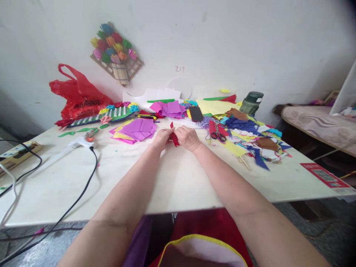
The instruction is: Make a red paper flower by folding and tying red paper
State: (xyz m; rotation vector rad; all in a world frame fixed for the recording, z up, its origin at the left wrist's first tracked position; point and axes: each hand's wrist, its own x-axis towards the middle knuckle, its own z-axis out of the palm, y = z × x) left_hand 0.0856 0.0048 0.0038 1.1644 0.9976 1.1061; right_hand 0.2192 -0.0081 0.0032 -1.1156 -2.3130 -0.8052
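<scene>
Both my hands meet over the middle of the white table, holding one small piece of folded red paper (175, 139). My left hand (162, 137) pinches it from the left, fingers closed. From the other side my right hand (188, 137) grips it with curled fingers. The red paper shows above and below the fingers; its middle is hidden. Left of my hands lies a stack of purple, yellow and pink paper squares (136, 130). Scissors with dark handles (218, 135) rest on red paper to the right.
Paper scraps (261, 141) cover the table's right side, near a green bottle (251, 103) and a phone (196, 114). At the left are a red plastic bag (80, 96), a glue gun (83, 141) with its black cord (90, 176), and a power strip (20, 154).
</scene>
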